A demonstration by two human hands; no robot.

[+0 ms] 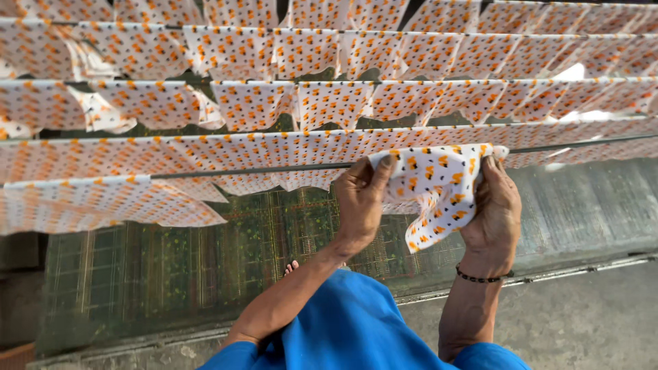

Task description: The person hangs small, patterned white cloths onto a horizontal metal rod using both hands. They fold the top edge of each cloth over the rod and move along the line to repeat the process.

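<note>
A white cloth printed with orange and black marks (439, 188) hangs at the nearest line (274, 170), a thin dark wire running across the view. My left hand (360, 199) grips the cloth's left top edge, thumb up against the wire. My right hand (493, 209) pinches its right top corner; a dark bead bracelet sits on that wrist. The cloth's lower part dangles loose between my hands.
Several more lines of the same printed cloths (329, 99) stretch across above and behind. A cloth (103, 199) hangs on the nearest wire at the left. Below lies a dark green patterned floor (205, 260) and a grey concrete ledge (582, 315). A bare toe (293, 266) shows.
</note>
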